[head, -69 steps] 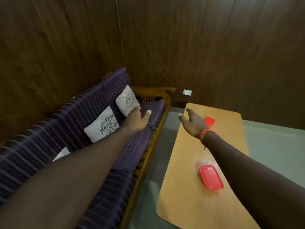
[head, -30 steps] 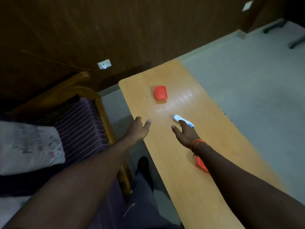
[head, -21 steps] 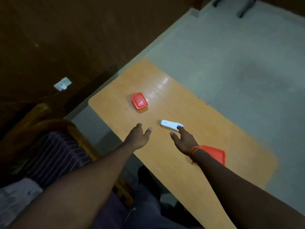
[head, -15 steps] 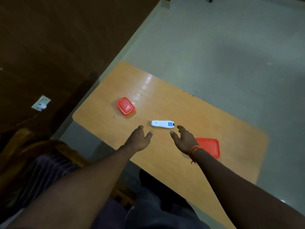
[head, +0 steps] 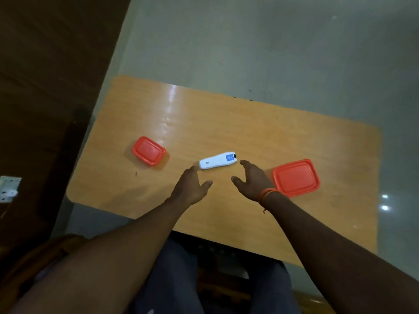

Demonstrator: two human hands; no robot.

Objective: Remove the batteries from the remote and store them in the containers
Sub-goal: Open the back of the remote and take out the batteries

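Now both hands, the left hand (head: 191, 189) and right hand (head: 252, 180), are hovering spread and empty just short of the slim white plastic remote (head: 217, 160), which is lying between two lidded red plastic containers (head: 148, 150) (head: 295, 177); picking it up and opening its battery cover probably comes next

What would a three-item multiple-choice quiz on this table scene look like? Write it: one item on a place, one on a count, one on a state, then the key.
1. Where does the white remote lie?
A. Between the two red containers
B. On top of the larger container
C. On the floor

2. How many red containers stand on the table?
A. One
B. Two
C. Three

3. What state are the containers in?
A. Both lidded
B. Both open
C. One tipped over

Key:
1 A: the remote sits between the small container and the large container.
2 B: only those two show.
3 A: a red lid covers each; the left hand and right hand hold nothing.
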